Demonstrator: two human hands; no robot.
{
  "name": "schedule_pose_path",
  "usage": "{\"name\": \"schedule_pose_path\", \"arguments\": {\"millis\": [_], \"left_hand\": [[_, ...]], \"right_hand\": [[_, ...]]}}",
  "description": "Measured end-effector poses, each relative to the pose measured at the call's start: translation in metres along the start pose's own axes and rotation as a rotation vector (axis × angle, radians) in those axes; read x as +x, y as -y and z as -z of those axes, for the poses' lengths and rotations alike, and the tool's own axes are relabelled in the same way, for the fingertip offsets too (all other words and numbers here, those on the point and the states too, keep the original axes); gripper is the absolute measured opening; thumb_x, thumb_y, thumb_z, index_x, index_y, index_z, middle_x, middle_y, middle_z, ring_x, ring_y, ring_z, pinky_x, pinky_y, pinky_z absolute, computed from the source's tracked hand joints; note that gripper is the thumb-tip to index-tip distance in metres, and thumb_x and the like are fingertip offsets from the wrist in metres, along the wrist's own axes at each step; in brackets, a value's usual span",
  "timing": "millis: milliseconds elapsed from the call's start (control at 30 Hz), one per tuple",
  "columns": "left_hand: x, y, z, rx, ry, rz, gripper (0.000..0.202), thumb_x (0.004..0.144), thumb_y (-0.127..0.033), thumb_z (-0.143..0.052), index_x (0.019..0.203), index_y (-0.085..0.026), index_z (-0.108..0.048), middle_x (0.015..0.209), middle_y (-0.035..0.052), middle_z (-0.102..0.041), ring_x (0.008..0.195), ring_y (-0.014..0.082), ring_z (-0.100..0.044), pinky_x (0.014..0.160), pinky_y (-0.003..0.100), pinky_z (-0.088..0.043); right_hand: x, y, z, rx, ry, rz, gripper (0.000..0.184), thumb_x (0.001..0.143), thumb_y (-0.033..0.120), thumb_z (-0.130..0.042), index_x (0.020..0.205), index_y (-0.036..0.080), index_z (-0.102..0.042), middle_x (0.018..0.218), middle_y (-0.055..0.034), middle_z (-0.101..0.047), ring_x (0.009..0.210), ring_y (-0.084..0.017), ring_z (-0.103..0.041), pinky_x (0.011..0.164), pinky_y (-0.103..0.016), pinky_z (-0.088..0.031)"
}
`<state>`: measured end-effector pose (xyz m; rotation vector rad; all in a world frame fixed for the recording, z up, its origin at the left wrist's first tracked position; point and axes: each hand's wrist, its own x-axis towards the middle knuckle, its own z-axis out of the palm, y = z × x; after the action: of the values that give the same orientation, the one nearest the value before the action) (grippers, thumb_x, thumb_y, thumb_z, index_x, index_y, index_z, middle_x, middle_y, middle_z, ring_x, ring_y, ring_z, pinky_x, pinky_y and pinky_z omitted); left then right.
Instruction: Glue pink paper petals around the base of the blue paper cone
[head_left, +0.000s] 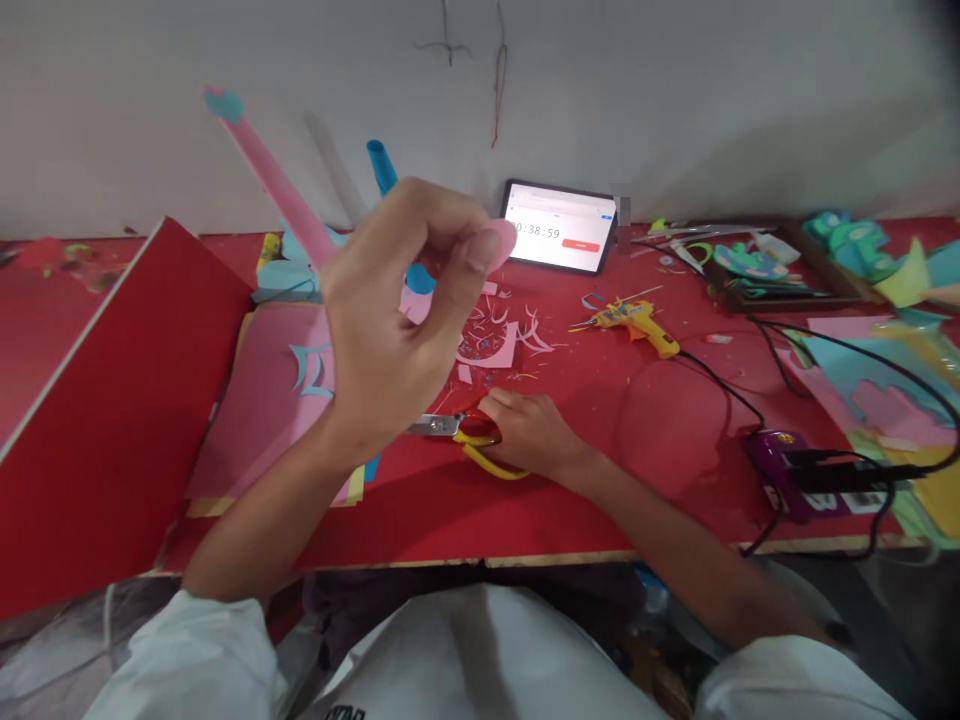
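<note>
My left hand (397, 310) is raised above the table, with thumb and forefinger pinching a small pink paper disc (502, 245). Behind that hand rises a long pink paper tube (277, 195) with a light-blue tip; I cannot tell whether my fingers touch it. A blue paper tube (382, 168) is partly covered by the same hand. Low on the red table, my right hand (532, 430) is closed around the yellow handles of a pair of scissors (439, 425). The blade tips are hidden behind my left forearm. Pink paper scraps (491, 345) lie just beyond the scissors.
A tablet (559, 225) showing a timer leans against the wall. A yellow glue gun (637, 322) trails its cord toward a purple box (780, 475) at right. Pink sheets (247, 400) lie beside an upright red board (127, 420). A dark tray (787, 290) stands back right.
</note>
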<state>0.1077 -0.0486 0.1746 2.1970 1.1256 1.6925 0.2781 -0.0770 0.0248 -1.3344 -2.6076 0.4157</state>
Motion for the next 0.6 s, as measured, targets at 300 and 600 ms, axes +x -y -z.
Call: {"name": "schedule_pose_path", "arguments": {"millis": [300,600], "left_hand": [[-0.001,0.031,-0.018,-0.113,0.151,-0.026,0.018,0.106,-0.024,-0.061,0.088,-0.025,-0.062,0.083,-0.0011,-0.064,0.078,0.0146,-0.059,0.076,0.035,-0.051],[-0.006,0.049,-0.032,-0.070,0.248,0.057,0.017,0.103,-0.024,-0.063,0.086,-0.025,-0.063,0.081,-0.0005,-0.067,0.078,0.0155,-0.064,0.075,0.033,-0.052]], "right_hand": [[-0.002,-0.004,-0.007,0.111,-0.012,0.258,0.042,0.093,0.039,-0.082,0.124,0.015,-0.064,0.120,-0.0140,-0.071,0.105,-0.027,-0.070,0.090,-0.039,-0.056],[-0.004,0.004,-0.010,0.061,-0.026,0.300,0.038,0.095,0.041,-0.078,0.120,0.013,-0.071,0.109,-0.0139,-0.074,0.099,-0.027,-0.074,0.089,-0.040,-0.060]]}}
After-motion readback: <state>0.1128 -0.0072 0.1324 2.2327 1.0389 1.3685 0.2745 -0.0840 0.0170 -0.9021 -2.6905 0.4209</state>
